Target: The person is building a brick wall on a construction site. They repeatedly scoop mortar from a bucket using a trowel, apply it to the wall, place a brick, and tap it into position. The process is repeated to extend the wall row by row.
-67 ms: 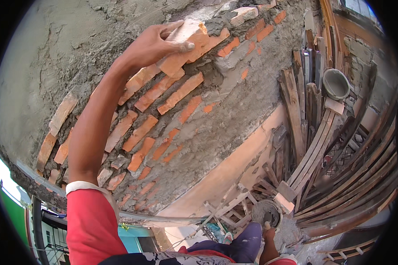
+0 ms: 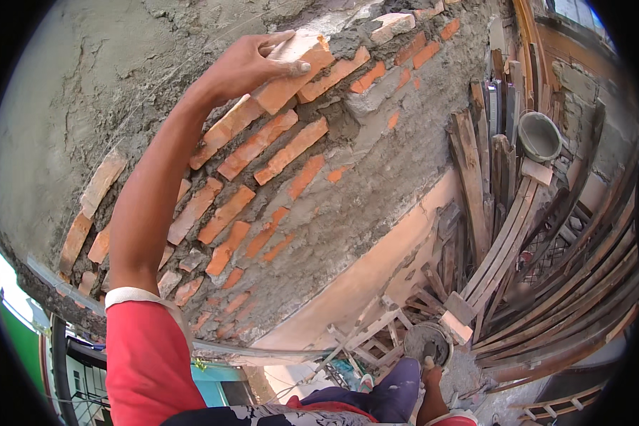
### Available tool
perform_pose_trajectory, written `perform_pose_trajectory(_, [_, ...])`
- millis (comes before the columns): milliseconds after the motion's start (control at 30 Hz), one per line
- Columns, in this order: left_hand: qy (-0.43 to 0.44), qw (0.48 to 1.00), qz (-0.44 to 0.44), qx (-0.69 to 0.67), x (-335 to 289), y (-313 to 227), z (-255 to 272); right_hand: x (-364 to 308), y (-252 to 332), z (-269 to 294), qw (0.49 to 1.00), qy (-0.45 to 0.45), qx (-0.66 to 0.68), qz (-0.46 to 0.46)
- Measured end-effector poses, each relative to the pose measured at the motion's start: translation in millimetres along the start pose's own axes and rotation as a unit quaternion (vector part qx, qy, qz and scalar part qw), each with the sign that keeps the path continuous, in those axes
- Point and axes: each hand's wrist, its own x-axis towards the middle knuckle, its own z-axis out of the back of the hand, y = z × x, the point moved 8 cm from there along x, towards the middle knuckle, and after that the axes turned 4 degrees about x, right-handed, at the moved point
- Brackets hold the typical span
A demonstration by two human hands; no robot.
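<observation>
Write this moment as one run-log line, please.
left hand: gripping orange rectangular clay brick at partly plastered brick wall | right hand: by round grey bucket, grip unclear | nearby: long brown wooden planks

The left hand (image 2: 252,67) hides part of a brick (image 2: 291,86); the right hand (image 2: 432,378), near, has an unclear grip
</observation>
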Motion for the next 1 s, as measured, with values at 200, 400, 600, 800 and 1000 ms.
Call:
perform_pose_trajectory(200, [0.037,0.999,0.033,0.015,51,50,-3,6,-7,7,0.999,-0.002,0.029,-0.019])
perform_pose_trajectory(400, [0.02,0.999,-0.001,-0.03,78,60,-22,0,-16,14,0.999,-0.005,0.021,-0.031])
perform_pose_trajectory(600, [0.031,0.997,0.002,-0.07,66,73,-36,-8,4,20,0.999,0.009,0.024,-0.048])
perform_pose_trajectory(800, [-0.004,0.998,-0.044,-0.05,72,72,-34,13,-10,11,0.999,0.006,0.023,-0.034])
perform_pose_trajectory(1000, [-0.006,0.999,-0.031,-0.04,70,81,-37,17,-13,13,0.999,-0.001,0.02,-0.046])
